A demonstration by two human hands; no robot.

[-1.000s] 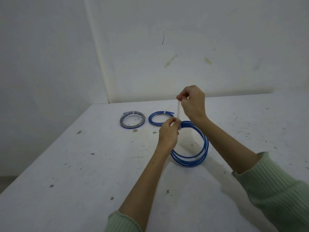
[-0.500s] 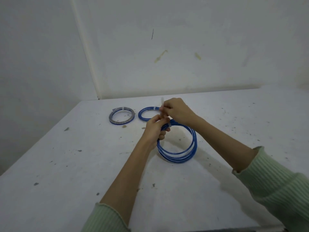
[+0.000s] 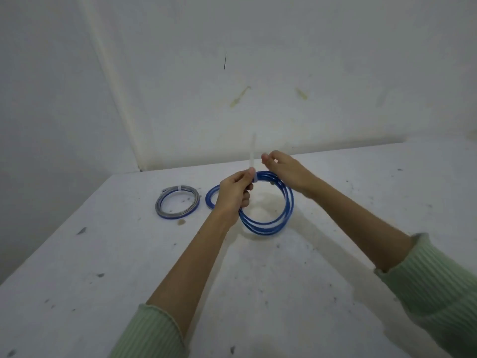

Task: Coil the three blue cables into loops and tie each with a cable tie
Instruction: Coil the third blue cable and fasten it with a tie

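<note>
A large blue cable coil (image 3: 268, 224) is tilted up off the white table (image 3: 103, 254), its lower edge near the surface. My left hand (image 3: 233, 195) is shut on the coil's top, where a white cable tie (image 3: 252, 153) wraps it, and the tie's tail sticks straight up. My right hand (image 3: 285, 170) hovers just right of the tail, fingertips pinched together, with a small gap to the tie. A grey-and-blue tied coil (image 3: 177, 202) lies flat to the left. A smaller blue coil (image 3: 209, 198) lies beside it, half hidden by my left hand.
White walls meet in a corner behind the table's far left end. The table's left edge runs diagonally toward me, with a drop beyond it. The speckled surface stretches wide on the right and in front of the coils.
My right hand pulled the tie tail up, came down beside my left hand, and now sits off to the right of the tail. The coil stays in my left hand.
</note>
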